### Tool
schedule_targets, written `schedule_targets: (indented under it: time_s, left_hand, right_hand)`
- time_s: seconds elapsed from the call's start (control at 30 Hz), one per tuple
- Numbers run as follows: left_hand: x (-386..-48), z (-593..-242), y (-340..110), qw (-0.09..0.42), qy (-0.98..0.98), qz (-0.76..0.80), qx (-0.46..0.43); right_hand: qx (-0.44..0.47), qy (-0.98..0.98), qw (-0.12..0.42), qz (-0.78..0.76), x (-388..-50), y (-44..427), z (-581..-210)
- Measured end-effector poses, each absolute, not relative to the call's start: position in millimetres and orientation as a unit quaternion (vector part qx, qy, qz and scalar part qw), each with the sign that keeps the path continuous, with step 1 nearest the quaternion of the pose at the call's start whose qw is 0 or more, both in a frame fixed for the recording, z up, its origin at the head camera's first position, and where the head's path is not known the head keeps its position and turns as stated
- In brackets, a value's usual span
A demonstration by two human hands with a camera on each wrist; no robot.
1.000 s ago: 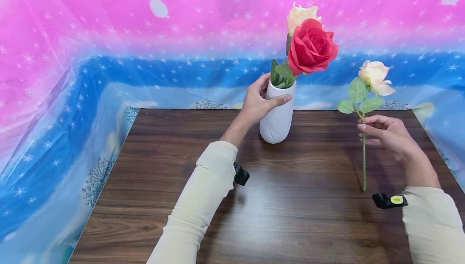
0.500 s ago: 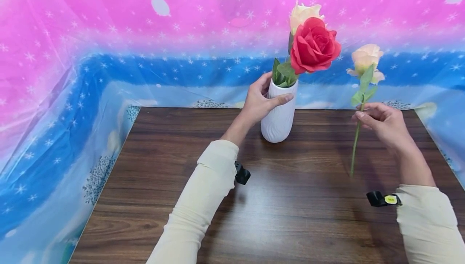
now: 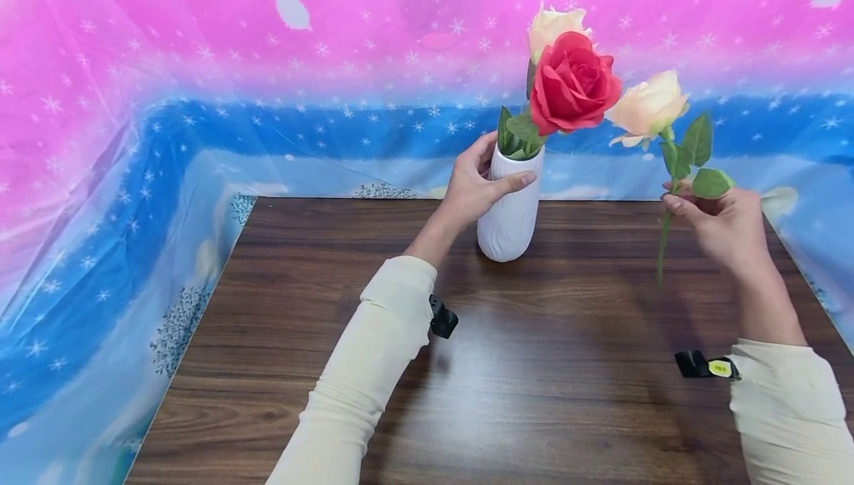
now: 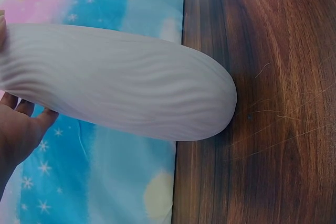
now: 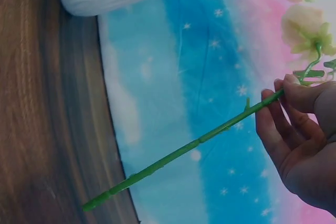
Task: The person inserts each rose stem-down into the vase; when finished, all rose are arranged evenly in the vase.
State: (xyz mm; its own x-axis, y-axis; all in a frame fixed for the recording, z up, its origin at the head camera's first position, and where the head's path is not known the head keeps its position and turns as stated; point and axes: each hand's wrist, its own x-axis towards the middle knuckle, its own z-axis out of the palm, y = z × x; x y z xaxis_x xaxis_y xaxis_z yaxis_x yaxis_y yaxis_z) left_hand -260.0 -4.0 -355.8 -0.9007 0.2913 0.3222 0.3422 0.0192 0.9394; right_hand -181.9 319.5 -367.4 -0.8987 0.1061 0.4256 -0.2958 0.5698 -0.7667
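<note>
A white ribbed vase (image 3: pixel 508 210) stands toward the back of the table, and my left hand (image 3: pixel 475 181) grips it near the rim, thumb across the front. In the vase are a red rose (image 3: pixel 575 84) and, behind it, a cream rose (image 3: pixel 554 29), with green leaves at the mouth. To the right, my right hand (image 3: pixel 727 225) pinches the stem of another cream rose (image 3: pixel 649 107) just under its leaves. Its bloom leans left, close beside the red one. The right wrist view shows the bare lower stem (image 5: pixel 173 156) slanting down from the fingers, its cut end free.
The dark wood-grain table (image 3: pixel 400 366) ends at the back against a pink and blue snowflake cloth (image 3: pixel 333 84), which also hangs along both sides. A small black camera (image 3: pixel 443 317) sits on the left wrist, and another (image 3: pixel 694 364) on the right.
The right hand has raised the cream rose and turned its stem, so the bloom swings left toward the red rose and the leaves now point right. The left hand and vase stay put.
</note>
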Motion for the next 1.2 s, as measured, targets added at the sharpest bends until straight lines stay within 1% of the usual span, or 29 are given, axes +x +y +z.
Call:
schedule_targets:
  time_s: [0.17,0.23,0.4,0.5,0.63,0.7,0.87,1.1,1.2]
  left_hand:
    - [-258.8,-354.4,-3.6,0.022,-0.714,-0.664,-0.221]
    - [-258.4,-353.9,-3.6,0.021,-0.716,-0.662,-0.220]
    - [-258.1,-353.7,-3.7,0.022,-0.718,-0.660,-0.219]
    - [-258.1,-353.7,-3.8,0.022,-0.718,-0.660,-0.219]
    - [-258.0,-353.5,-3.9,0.022,-0.719,-0.659,-0.219]
    - [-257.9,-353.4,-3.8,0.022,-0.719,-0.659,-0.220]
    - [-258.4,-354.2,-4.2,0.020,-0.720,-0.658,-0.218]
    - [-259.1,-354.8,-4.9,0.021,-0.723,-0.656,-0.218]
    - [-258.4,-354.6,-4.5,0.022,-0.724,-0.654,-0.218]
  right_hand:
    - [0.102,-0.806,0.250,0.527,-183.4,313.0,-357.8]
    - [0.126,-0.766,0.239,0.583,-183.0,311.2,-354.3]
    - [0.155,-0.650,0.184,0.721,-181.4,305.2,-344.6]
    - [0.179,-0.597,0.175,0.762,-183.7,300.4,-336.9]
    - [0.199,-0.525,0.182,0.807,-188.1,292.3,-324.7]
    - [0.194,-0.495,0.196,0.824,-189.9,287.4,-318.2]
    - [0.178,-0.459,0.249,0.834,-193.4,273.4,-302.6]
    - [0.150,-0.394,0.269,0.866,-196.9,256.7,-274.4]
    - [0.146,-0.394,0.306,0.854,-199.8,250.1,-264.3]
